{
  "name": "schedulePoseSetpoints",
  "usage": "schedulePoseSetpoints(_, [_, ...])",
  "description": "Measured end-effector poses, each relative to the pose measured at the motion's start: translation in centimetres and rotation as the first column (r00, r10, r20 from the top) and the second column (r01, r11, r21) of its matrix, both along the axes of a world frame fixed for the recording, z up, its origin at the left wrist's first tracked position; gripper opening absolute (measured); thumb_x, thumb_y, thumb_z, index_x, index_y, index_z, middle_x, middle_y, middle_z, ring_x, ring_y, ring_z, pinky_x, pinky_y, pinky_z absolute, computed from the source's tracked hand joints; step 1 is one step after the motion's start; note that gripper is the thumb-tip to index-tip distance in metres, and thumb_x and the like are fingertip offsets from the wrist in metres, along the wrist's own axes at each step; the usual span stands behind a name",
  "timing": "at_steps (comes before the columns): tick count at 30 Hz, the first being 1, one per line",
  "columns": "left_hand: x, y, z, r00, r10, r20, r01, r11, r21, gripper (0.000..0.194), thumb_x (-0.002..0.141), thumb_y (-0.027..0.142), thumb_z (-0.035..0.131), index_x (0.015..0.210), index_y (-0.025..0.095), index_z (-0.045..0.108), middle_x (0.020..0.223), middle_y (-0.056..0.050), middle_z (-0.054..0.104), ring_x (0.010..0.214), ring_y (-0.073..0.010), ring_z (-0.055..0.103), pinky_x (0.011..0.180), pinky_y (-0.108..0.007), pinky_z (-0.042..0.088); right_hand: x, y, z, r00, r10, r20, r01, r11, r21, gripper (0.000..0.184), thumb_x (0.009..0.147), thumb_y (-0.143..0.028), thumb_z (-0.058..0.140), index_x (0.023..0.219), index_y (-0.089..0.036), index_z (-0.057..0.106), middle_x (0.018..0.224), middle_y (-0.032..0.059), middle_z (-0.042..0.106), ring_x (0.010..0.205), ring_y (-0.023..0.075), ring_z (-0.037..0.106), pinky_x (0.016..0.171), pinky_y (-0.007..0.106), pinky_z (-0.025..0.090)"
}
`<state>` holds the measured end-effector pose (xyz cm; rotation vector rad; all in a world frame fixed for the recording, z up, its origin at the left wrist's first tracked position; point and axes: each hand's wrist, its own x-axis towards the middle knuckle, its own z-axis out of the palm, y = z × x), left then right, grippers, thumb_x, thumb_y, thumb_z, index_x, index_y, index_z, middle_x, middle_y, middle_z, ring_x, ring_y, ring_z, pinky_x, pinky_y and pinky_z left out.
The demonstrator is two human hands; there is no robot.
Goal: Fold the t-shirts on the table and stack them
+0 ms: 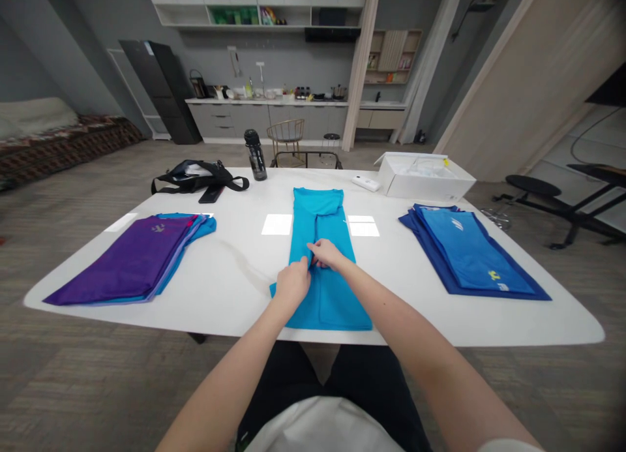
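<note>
A bright blue shirt (337,299) lies lengthwise on the white table in front of me, its sides folded inward so that their edges meet along the middle. My left hand (294,281) grips a bit of its fabric left of that seam, fingers closed. Just beyond and to the right, my right hand (325,254) pinches the cloth at the middle. The two hands nearly touch. A small corner of blue fabric sticks out on the left, by my left wrist. The pinched cloth is partly hidden under my fingers.
On the table (235,308), a pile of folded shirts with purple on top (132,256) lies left, and blue folded shirts (474,250) lie right. Farther back are a black bag (195,178), a phone (211,194), a water bottle (255,156), a white remote-like object (366,183) and a white box (420,181).
</note>
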<state>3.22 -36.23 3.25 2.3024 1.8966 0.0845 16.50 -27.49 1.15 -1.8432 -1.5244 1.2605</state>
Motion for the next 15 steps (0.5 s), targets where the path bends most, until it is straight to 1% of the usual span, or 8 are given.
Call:
schedulePoseSetpoints(2, [0.6,-0.8,0.6,1.000,-0.022,0.011,0.022,1.000,0.008,0.033,0.101,0.024,0.037,0.130,0.020,0.053,0.108,-0.012,0.071,0.093,-0.0271,0.071,0.077,-0.037,0.051,0.1,-0.9,-0.1,0.999,0.028,-0.038,-0.030,0.998,-0.058,0.029,0.094,-0.042,0.061,0.081,-0.017,0.060,0.047,-0.0016,0.057,0.037,0.0101,0.049,0.036,0.019,0.030])
schedulePoseSetpoints(5, [1.4,-2.0,1.5,0.999,-0.052,0.003,0.052,0.998,0.022,0.035,0.102,0.023,0.035,0.132,0.020,0.052,0.112,-0.013,0.070,0.093,-0.0273,0.071,0.076,-0.037,0.051,0.7,-2.2,-0.3,0.997,0.036,-0.072,-0.043,0.994,-0.105,0.029,0.090,-0.037,0.068,0.072,-0.018,0.056,0.041,-0.0038,0.050,0.034,0.0090,0.044,0.035,0.019,0.026])
schedulePoseSetpoints(9, [1.7,-4.1,2.2,0.996,-0.087,-0.027,0.087,0.996,0.004,0.022,0.100,0.025,0.043,0.116,0.020,0.058,0.101,-0.010,0.072,0.086,-0.0268,0.071,0.073,-0.036,0.050,1.9,-3.6,-0.4,0.996,-0.027,-0.089,0.019,0.996,-0.084,0.024,0.094,-0.030,0.062,0.075,-0.020,0.052,0.041,-0.0066,0.048,0.035,0.0083,0.045,0.037,0.018,0.027])
schedulePoseSetpoints(12, [1.4,-6.0,2.2,0.992,-0.124,-0.015,0.124,0.992,0.034,0.015,0.098,0.023,0.049,0.107,0.020,0.060,0.094,-0.008,0.072,0.084,-0.0254,0.070,0.075,-0.037,0.049,2.5,-5.2,-0.2,0.994,-0.045,-0.104,0.036,0.996,-0.086,0.022,0.094,-0.026,0.060,0.075,-0.020,0.051,0.043,-0.0073,0.050,0.035,0.0078,0.046,0.037,0.017,0.027])
schedulePoseSetpoints(15, [1.0,-8.0,1.6,0.980,-0.190,0.052,0.181,0.972,0.151,0.017,0.096,0.018,0.049,0.106,0.021,0.062,0.097,-0.007,0.071,0.094,-0.0259,0.067,0.086,-0.041,0.047,2.5,-7.5,0.1,0.992,0.000,-0.130,-0.015,0.993,-0.120,0.023,0.089,-0.025,0.064,0.071,-0.020,0.050,0.043,-0.0065,0.051,0.035,0.0088,0.047,0.036,0.018,0.028])
